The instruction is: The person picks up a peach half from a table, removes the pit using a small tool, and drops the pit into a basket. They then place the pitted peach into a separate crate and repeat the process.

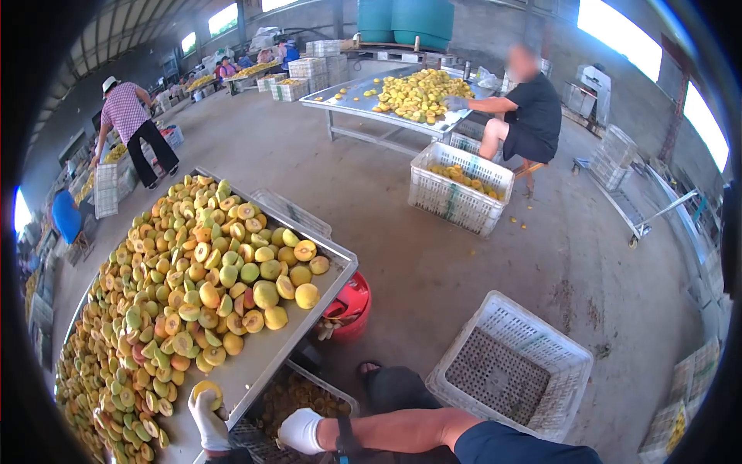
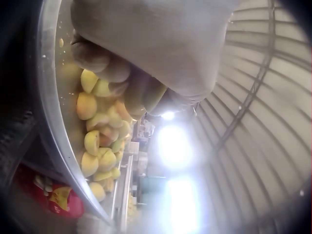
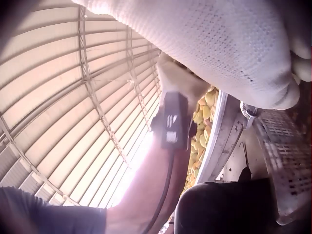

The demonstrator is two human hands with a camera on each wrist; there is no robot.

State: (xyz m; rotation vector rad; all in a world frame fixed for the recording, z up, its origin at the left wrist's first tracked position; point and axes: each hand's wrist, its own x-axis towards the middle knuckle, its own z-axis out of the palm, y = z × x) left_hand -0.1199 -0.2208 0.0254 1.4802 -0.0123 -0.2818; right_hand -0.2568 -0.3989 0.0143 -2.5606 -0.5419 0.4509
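Observation:
Halved yellow-green peaches [image 1: 185, 286] lie heaped on a metal-topped table [image 1: 309, 309] at the left. At its near edge, my gloved left hand [image 1: 207, 421] holds a peach half [image 1: 205, 388] between thumb and fingers. In the left wrist view that peach half [image 2: 144, 95] is partly hidden by the glove. My gloved right hand [image 1: 301, 431] is curled over a crate [image 1: 346, 396] of brown pits and scraps beside the table. A small shiny metal tool [image 3: 249, 109] pokes out from under its fingers in the right wrist view; the rest is hidden.
A white plastic crate [image 1: 568, 379] stands on the floor at right, a red bucket [image 1: 357, 305] by the table corner. Ahead, a seated person [image 1: 533, 108] works at another fruit-covered table [image 1: 348, 108], with a filled crate [image 1: 456, 205] alongside. Another person [image 1: 127, 120] bends at left.

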